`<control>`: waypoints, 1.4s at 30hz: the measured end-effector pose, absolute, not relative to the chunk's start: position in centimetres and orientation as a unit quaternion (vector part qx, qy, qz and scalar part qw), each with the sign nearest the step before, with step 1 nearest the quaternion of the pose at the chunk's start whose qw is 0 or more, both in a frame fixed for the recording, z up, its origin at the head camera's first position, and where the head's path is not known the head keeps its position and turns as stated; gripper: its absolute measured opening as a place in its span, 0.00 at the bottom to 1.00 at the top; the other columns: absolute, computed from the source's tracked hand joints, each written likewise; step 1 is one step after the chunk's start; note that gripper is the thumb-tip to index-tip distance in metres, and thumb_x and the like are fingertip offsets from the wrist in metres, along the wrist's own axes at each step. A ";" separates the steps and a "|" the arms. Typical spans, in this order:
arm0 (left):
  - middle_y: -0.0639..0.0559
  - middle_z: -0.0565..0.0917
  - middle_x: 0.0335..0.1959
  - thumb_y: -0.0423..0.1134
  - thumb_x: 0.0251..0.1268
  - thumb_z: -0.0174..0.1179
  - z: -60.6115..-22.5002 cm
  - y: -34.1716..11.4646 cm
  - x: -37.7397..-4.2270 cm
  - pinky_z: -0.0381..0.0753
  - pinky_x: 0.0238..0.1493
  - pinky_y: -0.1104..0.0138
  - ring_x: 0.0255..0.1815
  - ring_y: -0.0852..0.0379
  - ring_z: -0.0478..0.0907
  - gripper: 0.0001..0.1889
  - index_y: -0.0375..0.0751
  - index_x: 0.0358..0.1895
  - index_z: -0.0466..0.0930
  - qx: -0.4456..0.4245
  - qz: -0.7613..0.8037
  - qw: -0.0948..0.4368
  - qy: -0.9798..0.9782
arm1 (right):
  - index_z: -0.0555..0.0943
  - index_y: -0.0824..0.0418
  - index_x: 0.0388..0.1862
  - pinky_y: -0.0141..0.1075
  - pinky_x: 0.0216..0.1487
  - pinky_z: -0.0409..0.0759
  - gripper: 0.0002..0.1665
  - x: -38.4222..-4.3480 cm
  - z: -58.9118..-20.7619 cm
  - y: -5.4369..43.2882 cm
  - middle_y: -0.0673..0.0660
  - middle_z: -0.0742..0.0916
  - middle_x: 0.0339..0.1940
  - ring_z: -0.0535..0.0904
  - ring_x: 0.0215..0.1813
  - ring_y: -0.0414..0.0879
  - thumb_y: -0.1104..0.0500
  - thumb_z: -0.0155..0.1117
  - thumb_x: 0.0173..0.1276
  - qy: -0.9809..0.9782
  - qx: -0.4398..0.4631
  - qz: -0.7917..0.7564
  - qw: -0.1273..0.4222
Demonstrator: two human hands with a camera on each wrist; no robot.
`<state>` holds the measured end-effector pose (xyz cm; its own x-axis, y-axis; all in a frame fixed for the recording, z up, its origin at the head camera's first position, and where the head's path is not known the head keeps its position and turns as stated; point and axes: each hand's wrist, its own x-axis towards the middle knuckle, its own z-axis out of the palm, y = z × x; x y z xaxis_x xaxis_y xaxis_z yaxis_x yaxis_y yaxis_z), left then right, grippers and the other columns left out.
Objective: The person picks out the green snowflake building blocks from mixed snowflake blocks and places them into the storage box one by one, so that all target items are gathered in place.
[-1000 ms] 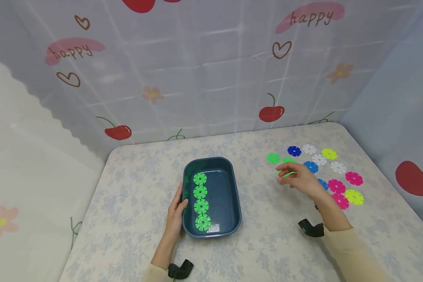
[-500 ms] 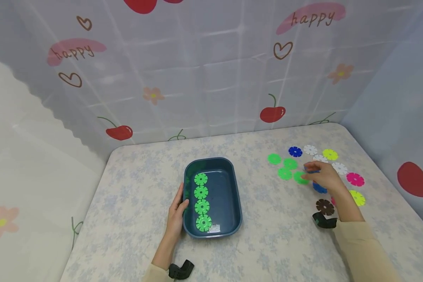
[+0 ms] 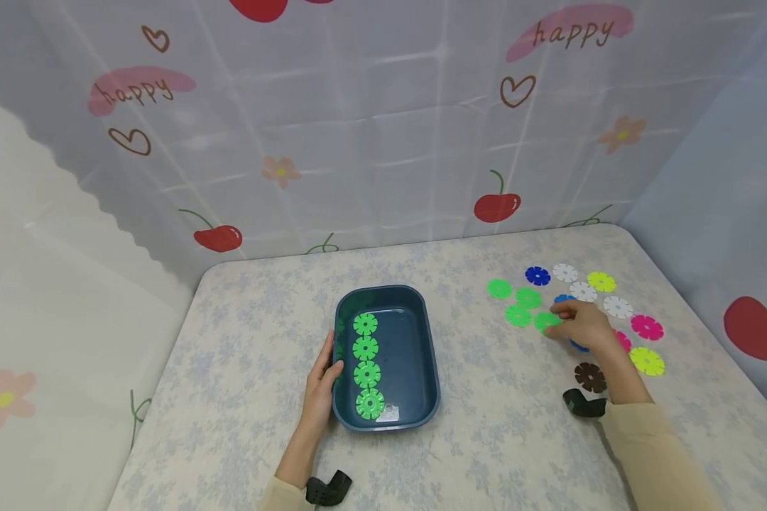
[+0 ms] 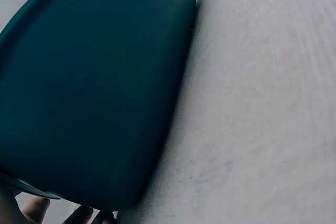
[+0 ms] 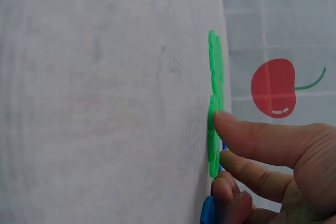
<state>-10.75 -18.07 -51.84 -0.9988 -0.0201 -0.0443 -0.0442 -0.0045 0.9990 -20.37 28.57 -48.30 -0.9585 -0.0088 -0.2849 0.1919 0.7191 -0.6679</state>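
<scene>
My left hand (image 3: 319, 387) holds the left side of a dark blue tray (image 3: 401, 355), thumb over the rim. Green notched interlocking discs (image 3: 366, 348) form a column along the tray's left side. In the left wrist view, the tray's outer wall (image 4: 100, 87) fills much of the picture, with fingertips at its lower edge. At the right, my right hand (image 3: 584, 328) pinches a green interlocking disc (image 3: 542, 321) by its edges, low at the tabletop. The right wrist view shows the thumb against that disc (image 5: 212, 140), with the index finger by its far part.
More green discs (image 3: 518, 315) lie just left of my right hand. Around it are blue (image 3: 537, 276), white (image 3: 617, 306), yellow (image 3: 647, 361), pink (image 3: 648, 327) and brown (image 3: 590, 377) discs. A printed curtain (image 3: 383, 156) hangs behind the table (image 3: 256, 341).
My right hand has moved right and slightly down from above the other green discs, and its fingers have closed in at the rightmost one. The left hand and tray have stayed put.
</scene>
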 end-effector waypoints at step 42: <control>0.57 0.48 0.81 0.41 0.78 0.45 -51.9 -18.1 -10.7 0.54 0.63 0.87 0.81 0.55 0.40 0.31 0.52 0.79 0.48 -0.020 0.705 0.009 0.709 | 0.74 0.73 0.63 0.35 0.34 0.76 0.28 -20.2 -47.9 28.6 0.64 0.82 0.40 0.82 0.34 0.47 0.60 0.64 0.67 0.921 0.071 -0.373 0.091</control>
